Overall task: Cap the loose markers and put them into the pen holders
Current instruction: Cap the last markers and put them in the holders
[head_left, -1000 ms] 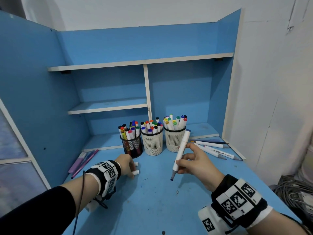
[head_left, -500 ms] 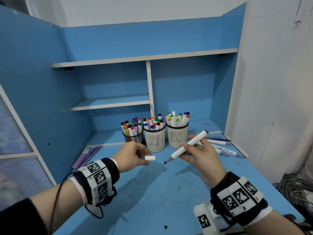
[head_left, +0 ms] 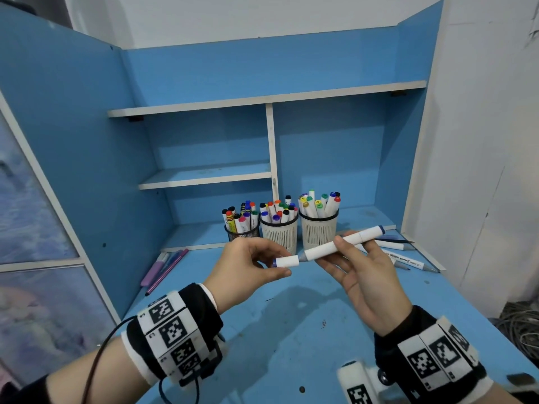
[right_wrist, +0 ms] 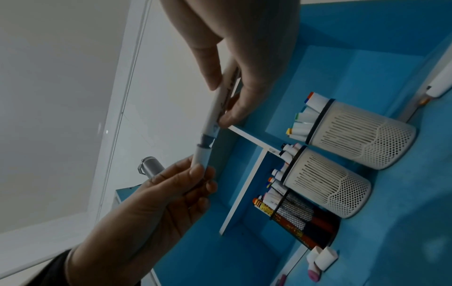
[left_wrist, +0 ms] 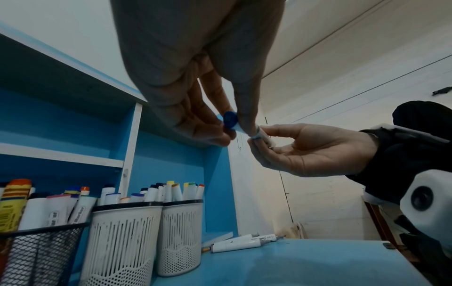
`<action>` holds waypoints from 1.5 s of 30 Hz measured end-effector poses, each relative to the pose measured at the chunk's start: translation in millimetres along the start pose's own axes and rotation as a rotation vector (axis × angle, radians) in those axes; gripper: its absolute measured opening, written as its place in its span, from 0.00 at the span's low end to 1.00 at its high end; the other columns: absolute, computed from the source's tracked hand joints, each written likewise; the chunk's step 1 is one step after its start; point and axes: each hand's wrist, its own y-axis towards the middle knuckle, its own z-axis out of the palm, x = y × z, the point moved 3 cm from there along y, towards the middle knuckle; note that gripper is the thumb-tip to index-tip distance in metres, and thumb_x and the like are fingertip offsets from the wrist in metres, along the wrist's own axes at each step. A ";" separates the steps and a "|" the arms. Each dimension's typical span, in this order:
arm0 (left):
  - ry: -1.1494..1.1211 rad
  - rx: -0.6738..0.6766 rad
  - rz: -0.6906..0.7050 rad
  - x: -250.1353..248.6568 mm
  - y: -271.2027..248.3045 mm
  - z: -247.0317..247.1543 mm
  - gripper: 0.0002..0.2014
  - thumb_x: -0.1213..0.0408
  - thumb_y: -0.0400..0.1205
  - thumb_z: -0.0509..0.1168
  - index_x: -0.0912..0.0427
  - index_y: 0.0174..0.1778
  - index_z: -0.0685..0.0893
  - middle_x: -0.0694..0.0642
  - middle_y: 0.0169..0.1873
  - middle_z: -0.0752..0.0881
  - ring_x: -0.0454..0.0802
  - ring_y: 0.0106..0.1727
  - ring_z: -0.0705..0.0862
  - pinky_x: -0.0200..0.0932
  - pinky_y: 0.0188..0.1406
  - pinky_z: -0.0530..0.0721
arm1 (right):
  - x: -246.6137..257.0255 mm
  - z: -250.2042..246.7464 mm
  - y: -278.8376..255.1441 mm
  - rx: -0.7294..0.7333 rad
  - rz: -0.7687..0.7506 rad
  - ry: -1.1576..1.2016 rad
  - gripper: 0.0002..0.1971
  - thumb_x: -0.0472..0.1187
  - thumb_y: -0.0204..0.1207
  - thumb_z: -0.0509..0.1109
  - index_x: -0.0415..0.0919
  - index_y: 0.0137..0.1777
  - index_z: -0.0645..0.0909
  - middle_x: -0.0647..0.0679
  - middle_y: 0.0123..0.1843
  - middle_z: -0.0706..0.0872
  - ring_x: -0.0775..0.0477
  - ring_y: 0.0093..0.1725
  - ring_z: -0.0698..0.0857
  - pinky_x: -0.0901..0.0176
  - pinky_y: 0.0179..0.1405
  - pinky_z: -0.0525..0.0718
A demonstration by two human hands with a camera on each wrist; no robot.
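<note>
Hands meet in the middle of the head view, above the blue desk (head_left: 291, 330). The left hand (head_left: 248, 266) pinches a small white cap (head_left: 287, 262) between thumb and fingers. The cap has a blue end, and its open end points right. The right hand (head_left: 358, 266) holds a white marker (head_left: 335, 246) with its thumb on top and fingers below. The marker is tilted, with its far end up toward the right of the frame and a blue band there. Its gray tip end is just going into the cap, and a bit of gray neck shows between cap and barrel. In the right wrist view the cap (right_wrist: 201, 156) sits just below the marker (right_wrist: 217, 108), in line with it. Behind the hands, in the middle of the frame, three pen holders stand in a row. A black mesh holder (head_left: 242, 233) is on the left, a white holder (head_left: 280, 234) is in the middle, and another white holder (head_left: 318, 231) is on the right. All three are full of capped markers. More loose markers (head_left: 405, 259) lie on the desk at the right of the frame. Purple pens (head_left: 163, 269) lie at the left, by the blue side wall.
</note>
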 end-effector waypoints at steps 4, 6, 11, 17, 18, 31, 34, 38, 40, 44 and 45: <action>-0.095 -0.055 0.008 -0.3 -1.3 1.3 0.11 0.69 0.68 0.79 0.47 0.39 0.91 0.52 0.34 0.89 0.45 0.34 0.83 0.46 0.38 0.85 | -0.7 3.3 -2.8 0.005 -0.020 0.011 0.06 0.30 0.77 0.67 0.38 0.48 0.73 0.44 0.35 0.86 0.44 0.40 0.90 0.51 0.41 0.89; -0.140 -0.075 0.019 -0.3 -2.1 2.1 0.11 0.70 0.68 0.78 0.51 0.42 0.91 0.51 0.34 0.89 0.44 0.33 0.83 0.38 0.33 0.83 | 0.0 4.2 -4.0 0.005 -0.031 0.017 0.06 0.30 0.76 0.67 0.38 0.47 0.73 0.43 0.34 0.87 0.43 0.41 0.90 0.50 0.42 0.89; -0.158 -0.115 0.057 -3.9 -0.9 7.2 0.12 0.70 0.68 0.78 0.50 0.44 0.91 0.46 0.33 0.90 0.40 0.32 0.82 0.30 0.33 0.79 | 1.4 5.3 -5.9 0.010 -0.074 -0.003 0.09 0.34 0.68 0.71 0.38 0.45 0.74 0.42 0.35 0.85 0.43 0.41 0.89 0.51 0.43 0.88; -0.089 -0.108 0.094 -3.8 -3.3 18.6 0.10 0.69 0.70 0.77 0.48 0.42 0.91 0.48 0.34 0.91 0.43 0.34 0.84 0.35 0.38 0.84 | -0.9 1.8 -6.2 -0.001 -0.087 -0.055 0.08 0.30 0.76 0.67 0.39 0.47 0.70 0.40 0.37 0.82 0.44 0.39 0.89 0.51 0.41 0.88; -0.095 -0.113 0.079 -1.6 -3.7 19.6 0.09 0.68 0.70 0.77 0.51 0.43 0.91 0.50 0.35 0.91 0.47 0.35 0.85 0.39 0.39 0.86 | -1.4 2.3 -6.7 0.002 -0.091 -0.073 0.08 0.29 0.76 0.67 0.39 0.46 0.70 0.40 0.38 0.81 0.44 0.39 0.89 0.51 0.42 0.89; 0.044 0.100 0.069 -4.1 -2.8 31.6 0.15 0.59 0.69 0.79 0.50 0.51 0.88 0.46 0.39 0.90 0.38 0.41 0.87 0.37 0.46 0.86 | -8.1 -7.2 -11.0 0.116 -0.094 -0.593 0.11 0.30 0.74 0.72 0.42 0.49 0.73 0.44 0.38 0.79 0.46 0.37 0.87 0.53 0.38 0.89; -0.048 0.030 0.102 -17.9 10.8 27.2 0.17 0.59 0.68 0.78 0.48 0.53 0.86 0.52 0.36 0.89 0.46 0.39 0.86 0.45 0.44 0.86 | -4.4 -6.3 -6.6 0.245 -0.150 -0.968 0.12 0.38 0.73 0.75 0.46 0.53 0.77 0.42 0.40 0.84 0.44 0.38 0.85 0.44 0.43 0.88; -0.027 0.045 0.190 -38.5 26.4 23.7 0.13 0.62 0.71 0.77 0.47 0.49 0.87 0.50 0.32 0.87 0.45 0.36 0.86 0.43 0.42 0.87 | 8.0 -5.7 -1.3 0.359 -0.233 -1.254 0.09 0.43 0.73 0.74 0.50 0.46 0.76 0.49 0.35 0.80 0.46 0.38 0.81 0.48 0.44 0.84; 0.021 0.078 0.213 -45.7 33.6 24.7 0.12 0.63 0.72 0.76 0.47 0.49 0.88 0.46 0.31 0.86 0.41 0.34 0.85 0.40 0.42 0.86 | 14.6 -3.3 1.3 0.398 -0.280 -1.313 0.10 0.43 0.73 0.74 0.52 0.43 0.74 0.52 0.34 0.78 0.50 0.35 0.79 0.56 0.40 0.81; 0.121 0.105 0.202 -53.1 48.6 28.3 0.11 0.63 0.71 0.77 0.52 0.49 0.89 0.47 0.34 0.87 0.43 0.37 0.85 0.37 0.45 0.86 | 23.2 -8.3 13.7 0.415 -0.298 -1.397 0.10 0.42 0.73 0.75 0.43 0.48 0.77 0.56 0.33 0.77 0.54 0.34 0.77 0.62 0.37 0.78; 0.139 0.109 0.199 -54.4 52.4 29.3 0.12 0.63 0.71 0.77 0.53 0.50 0.90 0.49 0.36 0.88 0.42 0.39 0.86 0.34 0.45 0.85 | 24.6 -10.2 16.9 0.422 -0.296 -1.418 0.11 0.43 0.73 0.75 0.42 0.51 0.78 0.56 0.33 0.78 0.54 0.34 0.77 0.63 0.37 0.77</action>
